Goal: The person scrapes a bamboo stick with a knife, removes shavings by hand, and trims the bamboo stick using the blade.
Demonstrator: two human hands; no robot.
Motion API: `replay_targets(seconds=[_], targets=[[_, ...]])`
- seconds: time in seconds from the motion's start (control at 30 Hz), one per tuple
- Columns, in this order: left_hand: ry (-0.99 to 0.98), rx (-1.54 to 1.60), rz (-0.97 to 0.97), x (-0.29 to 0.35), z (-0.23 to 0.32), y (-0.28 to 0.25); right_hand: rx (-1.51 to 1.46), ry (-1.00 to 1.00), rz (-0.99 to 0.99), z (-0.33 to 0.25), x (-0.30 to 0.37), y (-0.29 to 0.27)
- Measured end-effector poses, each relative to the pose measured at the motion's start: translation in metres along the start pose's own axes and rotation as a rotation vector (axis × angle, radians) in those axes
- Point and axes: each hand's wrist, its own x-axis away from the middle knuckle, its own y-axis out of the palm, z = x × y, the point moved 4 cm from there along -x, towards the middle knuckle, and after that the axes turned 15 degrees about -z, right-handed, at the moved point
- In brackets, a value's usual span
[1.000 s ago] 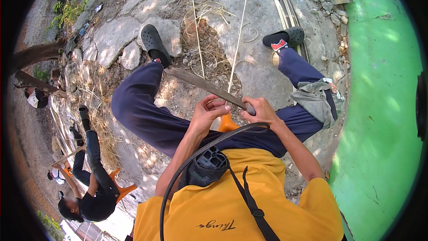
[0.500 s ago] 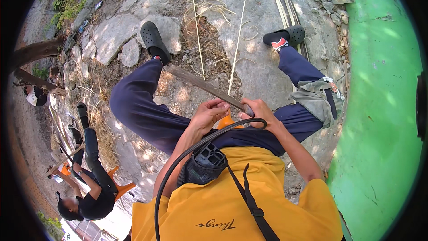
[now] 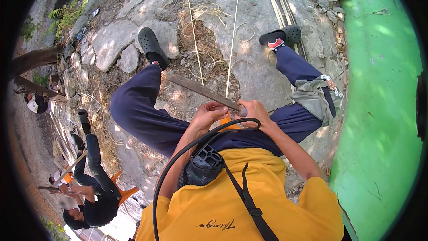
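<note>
At the right of the frame stands one big green painted wall (image 3: 383,107). In the centre, one long dark flat blade (image 3: 200,90) lies slanting; it looks stiff and rather heavy, best taken at the handle end. The right hand (image 3: 255,112) is closed around that handle. One thin pale bamboo strip (image 3: 231,53), light and springy I think, goes up from the left hand (image 3: 208,117), whose fingers are curled on it.

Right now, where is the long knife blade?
In the head view the long knife sits centre frame, its handle gripped by the right hand, the blade angling up-left over the left knee, beside the left hand.
</note>
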Motion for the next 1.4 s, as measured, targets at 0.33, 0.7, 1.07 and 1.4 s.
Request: replay_targets(seconds=[0.33,0.7,1.07,1.4], targets=[[0.013,-0.078,0.091,-0.003,0.006,0.01,0.042,-0.007,0.052,0.015,-0.009,0.004],[0.073,-0.007,0.14,-0.006,0.005,0.002,-0.015,-0.055,0.094,0.014,-0.02,0.006],[0.109,-0.076,0.176,-0.009,0.002,-0.005,0.015,-0.035,0.087,0.014,-0.033,0.009],[0.168,-0.112,0.233,-0.008,0.005,-0.017,-0.039,-0.015,0.134,0.011,-0.038,0.024]])
